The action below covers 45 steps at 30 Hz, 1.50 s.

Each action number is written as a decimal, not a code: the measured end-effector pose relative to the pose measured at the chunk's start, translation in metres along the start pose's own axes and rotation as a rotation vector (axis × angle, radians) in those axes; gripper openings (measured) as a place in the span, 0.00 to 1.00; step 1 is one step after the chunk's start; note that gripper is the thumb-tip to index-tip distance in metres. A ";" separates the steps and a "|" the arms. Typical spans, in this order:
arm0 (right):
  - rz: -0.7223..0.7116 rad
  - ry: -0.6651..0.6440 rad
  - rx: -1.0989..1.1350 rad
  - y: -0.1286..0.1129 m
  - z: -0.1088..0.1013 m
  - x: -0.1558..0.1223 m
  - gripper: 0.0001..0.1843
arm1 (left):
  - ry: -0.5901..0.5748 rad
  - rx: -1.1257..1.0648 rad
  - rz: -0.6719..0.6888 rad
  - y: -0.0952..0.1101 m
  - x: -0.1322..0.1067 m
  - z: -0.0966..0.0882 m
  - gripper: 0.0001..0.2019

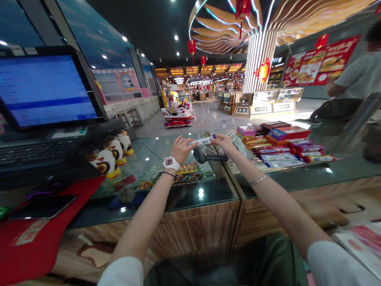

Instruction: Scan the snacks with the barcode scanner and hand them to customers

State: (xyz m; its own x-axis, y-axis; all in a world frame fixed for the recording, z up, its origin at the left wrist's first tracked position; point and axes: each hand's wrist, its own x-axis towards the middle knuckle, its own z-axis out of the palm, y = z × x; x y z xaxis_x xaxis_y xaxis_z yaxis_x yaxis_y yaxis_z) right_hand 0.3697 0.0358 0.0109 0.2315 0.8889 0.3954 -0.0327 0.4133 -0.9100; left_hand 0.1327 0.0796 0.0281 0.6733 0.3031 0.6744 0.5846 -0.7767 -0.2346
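Both my hands reach out over the glass counter (pixel 190 190) and hold one thin white packet (pixel 201 141) by its ends. My left hand (pixel 181 147), with a white watch on the wrist, is closed on the packet's left end. My right hand (pixel 224 143) pinches the right end. Just under the packet lies a dark handheld barcode scanner (pixel 208 156) on the glass, touching neither hand as far as I can tell.
A monitor with a blue screen (pixel 44 89) and a keyboard (pixel 35 153) stand at the left, with patterned cups (pixel 108 157) beside them. A phone (pixel 44 206) lies on a red mat. Stacked candy boxes (pixel 282 143) sit at the right. A person in a grey shirt (pixel 357 79) stands beyond the counter.
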 end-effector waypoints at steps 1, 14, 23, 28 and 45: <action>0.005 -0.025 -0.017 0.000 -0.001 0.001 0.22 | 0.009 -0.002 -0.009 -0.001 0.000 0.000 0.15; -0.252 -0.473 -0.730 0.002 -0.031 -0.003 0.34 | 0.069 -0.012 -0.170 -0.020 -0.007 0.011 0.14; -0.285 -0.697 -0.951 0.023 -0.024 -0.010 0.46 | 0.066 -0.042 -0.175 -0.016 -0.008 0.015 0.15; -0.295 -0.699 -1.161 0.036 -0.018 -0.017 0.48 | 0.070 -0.038 -0.177 -0.013 -0.008 0.012 0.15; -0.411 -0.573 -1.448 0.014 0.001 -0.035 0.30 | 0.027 -0.018 -0.357 -0.022 -0.010 0.016 0.14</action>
State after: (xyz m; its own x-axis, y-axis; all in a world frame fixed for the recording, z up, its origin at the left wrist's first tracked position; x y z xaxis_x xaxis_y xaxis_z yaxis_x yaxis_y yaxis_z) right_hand 0.3598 0.0104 -0.0157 -0.3947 0.8611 0.3204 0.9147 0.4012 0.0486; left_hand 0.1202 0.1026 0.0155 0.4160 0.5423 0.7300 0.7724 -0.6344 0.0312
